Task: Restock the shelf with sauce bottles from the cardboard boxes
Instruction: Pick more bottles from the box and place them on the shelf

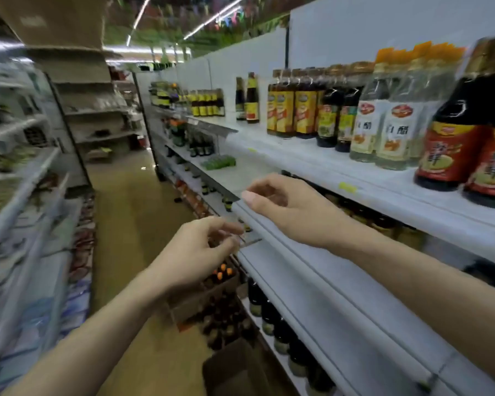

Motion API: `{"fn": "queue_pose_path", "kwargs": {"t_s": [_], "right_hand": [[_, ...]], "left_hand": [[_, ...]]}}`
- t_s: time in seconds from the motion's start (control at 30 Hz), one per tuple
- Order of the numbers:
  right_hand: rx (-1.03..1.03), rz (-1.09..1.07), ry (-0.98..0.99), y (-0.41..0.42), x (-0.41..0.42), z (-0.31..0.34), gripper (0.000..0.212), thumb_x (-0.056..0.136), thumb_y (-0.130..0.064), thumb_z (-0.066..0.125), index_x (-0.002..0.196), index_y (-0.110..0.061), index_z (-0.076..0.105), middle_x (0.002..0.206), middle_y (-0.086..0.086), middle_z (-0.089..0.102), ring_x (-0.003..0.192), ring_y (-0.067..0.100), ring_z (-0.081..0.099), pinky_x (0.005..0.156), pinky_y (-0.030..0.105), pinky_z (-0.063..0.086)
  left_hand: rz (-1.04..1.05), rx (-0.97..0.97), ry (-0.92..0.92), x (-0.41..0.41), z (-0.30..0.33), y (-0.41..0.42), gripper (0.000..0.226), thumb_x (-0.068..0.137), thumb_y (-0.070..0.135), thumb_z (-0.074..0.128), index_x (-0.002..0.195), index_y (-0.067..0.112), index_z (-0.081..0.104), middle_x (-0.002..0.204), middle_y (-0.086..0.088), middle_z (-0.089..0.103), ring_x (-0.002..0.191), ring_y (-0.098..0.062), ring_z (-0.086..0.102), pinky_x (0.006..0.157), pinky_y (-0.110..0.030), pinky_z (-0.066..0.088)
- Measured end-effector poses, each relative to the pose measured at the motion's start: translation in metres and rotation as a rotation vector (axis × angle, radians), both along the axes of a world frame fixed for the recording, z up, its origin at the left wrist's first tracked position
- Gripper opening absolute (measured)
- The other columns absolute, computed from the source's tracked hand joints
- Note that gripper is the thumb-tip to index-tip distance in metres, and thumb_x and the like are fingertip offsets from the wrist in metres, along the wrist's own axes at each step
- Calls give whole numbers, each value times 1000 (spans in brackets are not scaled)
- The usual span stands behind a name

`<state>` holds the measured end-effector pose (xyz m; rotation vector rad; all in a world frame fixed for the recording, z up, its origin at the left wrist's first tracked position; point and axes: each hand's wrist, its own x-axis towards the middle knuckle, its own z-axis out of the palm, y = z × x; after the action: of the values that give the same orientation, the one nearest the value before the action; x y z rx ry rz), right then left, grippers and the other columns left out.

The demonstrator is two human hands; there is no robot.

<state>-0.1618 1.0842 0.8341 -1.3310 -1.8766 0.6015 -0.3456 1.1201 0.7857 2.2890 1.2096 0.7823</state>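
Observation:
Both my hands hang in front of the white shelf (312, 278) on the right of the aisle, and neither holds a bottle. My left hand (200, 252) has loosely curled fingers just off the shelf's front edge. My right hand (289, 208) hovers over that edge, its fingers loosely bent. Below them on the floor stands an open cardboard box (200, 304) with several dark sauce bottles (223, 315), some with orange caps. On the upper shelf stand dark sauce bottles (457, 138) with red labels, clear vinegar bottles (395, 130) and yellow-labelled bottles (295, 107).
A second cardboard box (235, 370) stands at the bottom, by the shelf's foot. Dark bottles (272, 312) line the lower shelf. Another rack of goods (20, 195) borders the aisle on the left. The yellowish floor (137, 218) runs ahead between them.

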Motion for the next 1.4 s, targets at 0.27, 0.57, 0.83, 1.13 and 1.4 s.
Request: {"fn": "queue_pose_path", "kwargs": {"t_s": [0.27,0.57,0.83,1.13,1.4], "right_hand": [[-135,109,-31,107,-128,-45,34,94,-49,52,121,-29,58,112,-19,59,101,-6,55,78,12,43],[-226,229,-129,276,-226,-79,40,92,-53,53,124,-29,57,116,-17,59,108,0,55,87,19,45],[-248,301,-113,461,-299,-89,46,92,-54,52,130,-29,54,122,-13,57,113,4,54,87,19,45],[-395,199,-125,597,-287,-133,41,94,-55,49,127,-30,51,107,-18,56,99,-3,53,72,11,40],[-530,-125,-102,694,-243,-204,39,96,-49,48,128,-26,49,110,-11,58,105,7,56,85,22,44]], "left_hand": [[118,-87,91,-153,-44,83,17,92,29,60,106,36,66,103,20,65,96,8,58,78,-4,42],[266,-129,-5,-251,-97,212,20,90,24,64,100,40,61,105,18,60,97,7,57,85,-13,46],[374,-221,19,-314,-98,383,22,92,26,61,110,35,53,112,14,60,102,-1,57,90,-22,49],[371,-309,-132,-317,-141,523,11,93,24,59,97,34,59,89,11,65,82,-5,65,76,-19,50],[44,-457,-1,-281,-222,698,10,97,30,53,105,29,58,92,13,62,76,4,60,65,-10,46]]}}
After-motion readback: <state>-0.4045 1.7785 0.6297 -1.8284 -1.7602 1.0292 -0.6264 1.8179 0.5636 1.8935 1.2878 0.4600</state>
